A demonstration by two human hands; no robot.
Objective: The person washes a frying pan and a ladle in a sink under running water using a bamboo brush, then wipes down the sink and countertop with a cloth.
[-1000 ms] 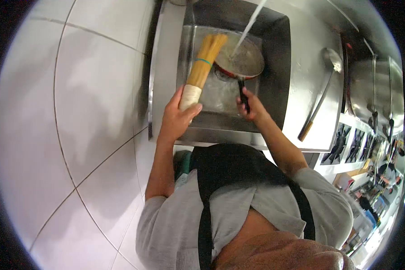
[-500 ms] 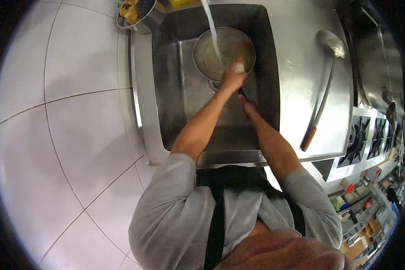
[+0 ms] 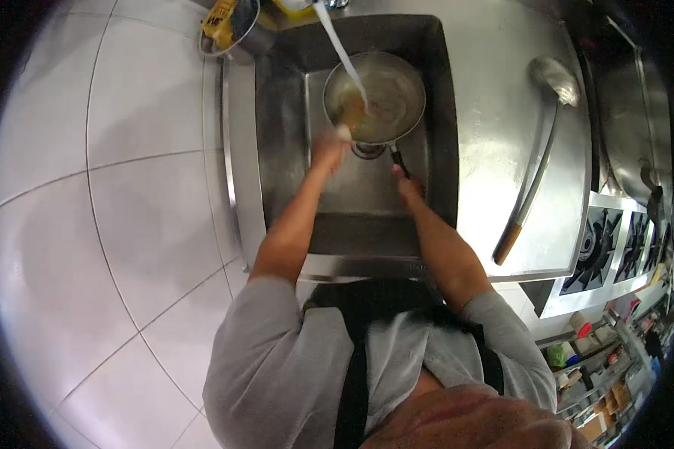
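Note:
A round frying pan (image 3: 398, 105) with a black handle stands in the metal sink (image 3: 427, 224), with cloudy water in it. From above, a stream of water (image 3: 341, 46) falls into the pan. My right hand (image 3: 407, 185) is closed around the end of the handle. At the pan's near left rim, my left hand (image 3: 328, 153) grips a short brownish tool (image 3: 352, 112) with a pale part by the fingers. Its working end is in the pan, and motion blur hides its exact kind. Below the pan, the round drain (image 3: 368, 150) shows partly.
On the steel counter to the right lies a long ladle (image 3: 535, 172) with a wooden handle. A metal container (image 3: 260, 37) holding a yellow packet (image 3: 219, 24) stands at the sink's back left corner. Gas burners (image 3: 599, 239) are farther right. White tiles (image 3: 150, 112) cover the left side.
My left hand has swung with the brownish tool from the pan's right side to its left. My right hand stays on the handle. The view has shifted slightly.

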